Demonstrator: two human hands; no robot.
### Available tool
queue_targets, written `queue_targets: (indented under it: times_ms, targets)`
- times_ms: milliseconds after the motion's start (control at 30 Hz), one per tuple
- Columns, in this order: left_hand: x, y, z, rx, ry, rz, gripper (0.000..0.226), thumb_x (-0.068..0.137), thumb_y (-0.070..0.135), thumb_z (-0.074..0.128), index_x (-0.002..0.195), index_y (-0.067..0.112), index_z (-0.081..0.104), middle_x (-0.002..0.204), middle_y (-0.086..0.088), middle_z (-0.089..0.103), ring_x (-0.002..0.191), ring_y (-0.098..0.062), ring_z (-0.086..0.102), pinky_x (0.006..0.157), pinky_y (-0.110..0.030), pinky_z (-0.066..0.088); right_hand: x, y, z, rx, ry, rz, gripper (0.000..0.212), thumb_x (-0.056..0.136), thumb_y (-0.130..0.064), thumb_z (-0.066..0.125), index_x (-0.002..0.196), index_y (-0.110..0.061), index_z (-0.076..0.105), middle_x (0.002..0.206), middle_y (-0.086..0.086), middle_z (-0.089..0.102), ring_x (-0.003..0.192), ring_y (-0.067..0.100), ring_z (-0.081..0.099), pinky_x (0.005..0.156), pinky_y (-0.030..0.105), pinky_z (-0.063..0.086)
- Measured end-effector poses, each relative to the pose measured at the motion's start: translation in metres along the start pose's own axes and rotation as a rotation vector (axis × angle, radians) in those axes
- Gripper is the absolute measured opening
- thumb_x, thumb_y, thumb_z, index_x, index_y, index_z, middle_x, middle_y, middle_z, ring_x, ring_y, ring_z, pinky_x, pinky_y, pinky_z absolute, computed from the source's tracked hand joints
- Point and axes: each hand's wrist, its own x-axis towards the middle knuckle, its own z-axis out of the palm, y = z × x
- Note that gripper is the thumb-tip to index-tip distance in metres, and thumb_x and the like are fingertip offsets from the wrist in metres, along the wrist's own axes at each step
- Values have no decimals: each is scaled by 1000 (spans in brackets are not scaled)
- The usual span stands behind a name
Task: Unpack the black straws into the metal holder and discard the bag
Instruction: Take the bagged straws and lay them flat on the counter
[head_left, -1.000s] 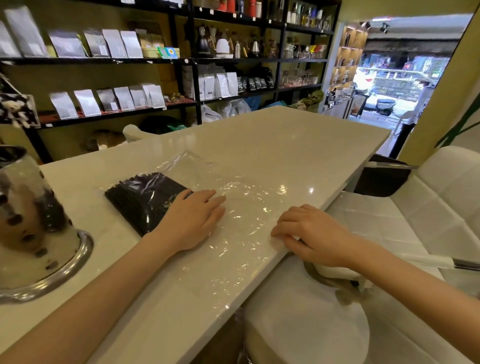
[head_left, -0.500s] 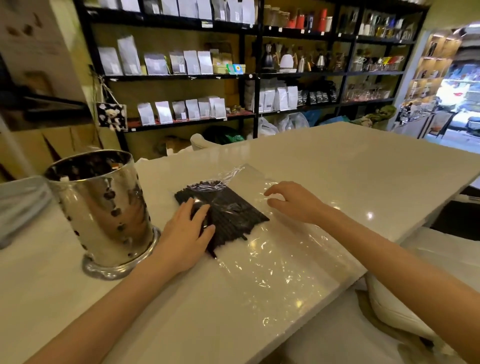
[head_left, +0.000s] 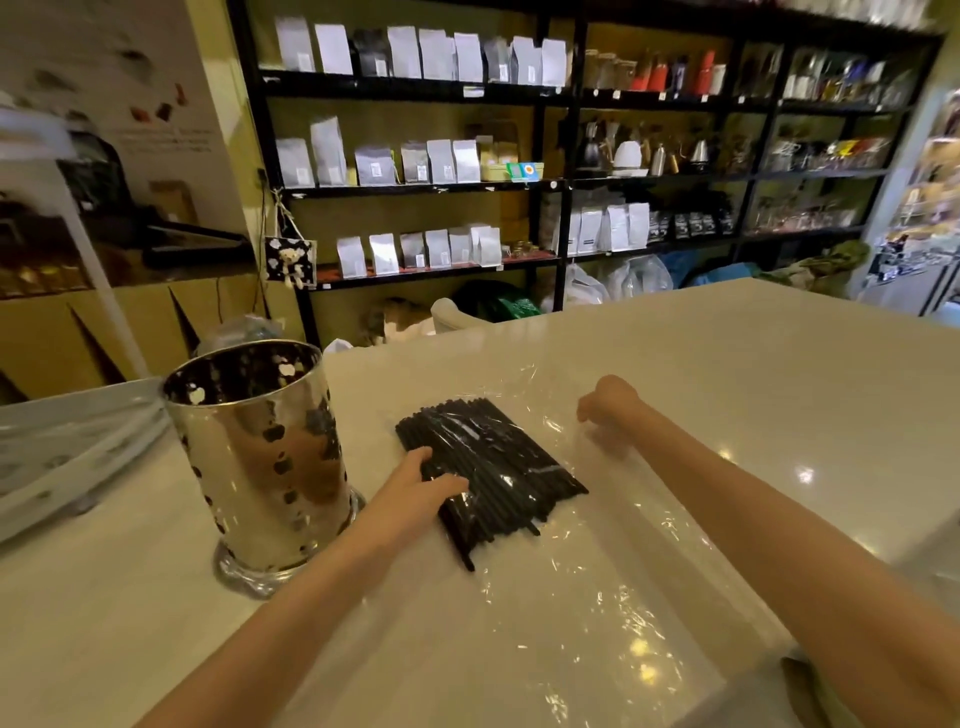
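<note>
Head-camera view of a pale counter (head_left: 727, 374). The left hand (head_left: 415, 493) lies palm down with fingers loosely spread, resting on the near-left edge of the bundle of black straws (head_left: 488, 467); whether the fingers curl around any straws or only press on them cannot be told, since the hand covers its own contact area. The straws lie flat, fanned a little at their near ends, inside the clear plastic bag (head_left: 582, 597), which spreads flat over the counter from beyond the fingertips to the near edge, between the two forearms. The right hand (head_left: 608, 402) is on the far side of the bundle from the left hand, apart from the straws, above the bag's far-right part. Its fingers bend downward and away from the camera, so how far it is open, and whether it pinches the film, cannot be determined; the hand is also slightly blurred. The metal holder (head_left: 260, 462), an upright polished cylinder pierced with holes, stands just to the outside of the left forearm, close to the wrist but not touching it. Its interior is dark and hard to read. Behind the counter, shelves (head_left: 441, 182) carry pouches.
</note>
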Motion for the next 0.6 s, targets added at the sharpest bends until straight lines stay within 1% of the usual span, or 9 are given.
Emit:
queue_targets:
  times_ms: [67,133,167,200,267,333,433,500,600]
  targets:
    - [3,3,-4,-105,18,-48,65,85,20,55,140,17,22,148,-10,27,132,-26,31,106,-34,30,-4,-9,-7,-13,-85,26,26,88,-5,55,65,-1,43,68,13,48,61,21,47,62,33,42]
    - [2,6,-7,-293,9,-81,56,85,9,53,136,5,29,137,-9,41,122,-25,40,90,-24,44,-12,-22,-16,-47,-120,-33,18,89,-10,55,80,6,55,81,18,62,68,26,55,75,39,50]
    - [1,8,-9,-407,-18,-105,51,85,5,51,132,-1,32,128,-9,49,117,-25,45,82,-22,47,-16,-31,-22,-63,-109,-94,18,89,-10,55,92,7,60,92,21,67,74,28,59,81,40,51]
    - [1,10,-11,-545,-64,-144,50,85,5,51,131,-2,35,123,-12,53,113,-26,49,82,-25,48,-20,-42,-29,-90,-92,-164,21,89,-10,54,102,6,61,98,22,69,78,29,63,83,40,52]
    - [6,11,-14,-818,-120,-227,58,81,12,56,133,4,33,126,-16,53,103,-28,56,85,-35,45,-33,-67,-44,-136,-58,-287,22,90,-10,53,107,2,61,96,21,70,70,25,65,74,38,54]
    - [14,12,-13,-981,-88,-281,72,77,17,59,138,10,23,137,-15,42,94,-27,57,85,-39,43,-49,-96,-61,-171,-29,-374,21,90,-12,54,105,2,61,87,18,70,60,19,61,64,32,53]
    - [25,18,-4,-1096,-62,-308,81,74,22,61,141,16,16,140,-11,36,102,-29,57,93,-43,44,-70,-131,-82,-165,109,-564,22,89,-12,53,98,5,65,78,17,66,63,22,60,61,29,53]
    - [27,23,3,-1150,-114,-314,73,73,24,61,136,13,27,127,-13,46,103,-30,56,93,-45,44,-84,-145,-86,-137,132,-672,21,90,-11,50,96,4,65,75,15,64,63,22,59,63,32,54]
    - [25,23,13,-1165,-212,-292,50,77,29,53,120,3,50,102,-18,59,94,-35,57,81,-48,48,-97,-157,-81,-305,3,-714,21,91,-12,51,96,2,65,72,9,65,60,19,61,66,33,56]
